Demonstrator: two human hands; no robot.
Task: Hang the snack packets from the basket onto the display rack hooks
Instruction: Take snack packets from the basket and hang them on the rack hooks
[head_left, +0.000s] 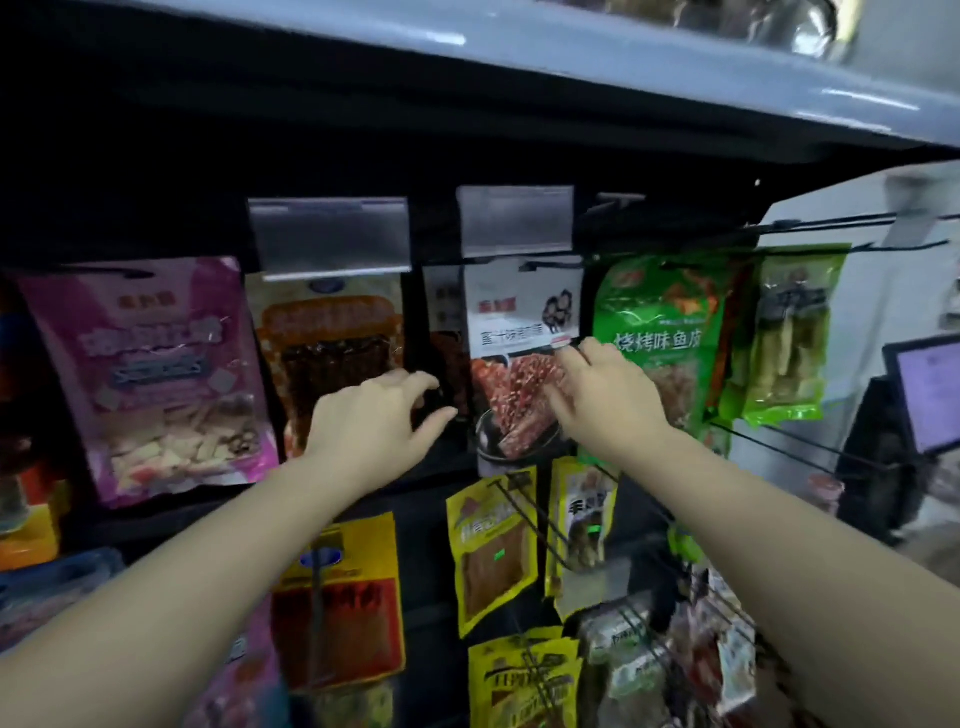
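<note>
A white snack packet (519, 332) with red meat pictured on it hangs from a black hook (550, 266) in the upper row of the display rack. My right hand (602, 395) pinches the packet's right edge, thumb on its front and fingertips near a small red tab. My left hand (374, 421) is just left of the packet with its fingers spread and curled, holding nothing. More packets of the same kind hang behind the front one. The basket is out of view.
On the same row hang a pink packet (150, 374), an orange packet (332, 353) and a green packet (660, 332). Yellow packets (493, 545) and bare wire hooks sit below. A grey shelf (571, 62) overhangs. A screen (930, 389) stands at right.
</note>
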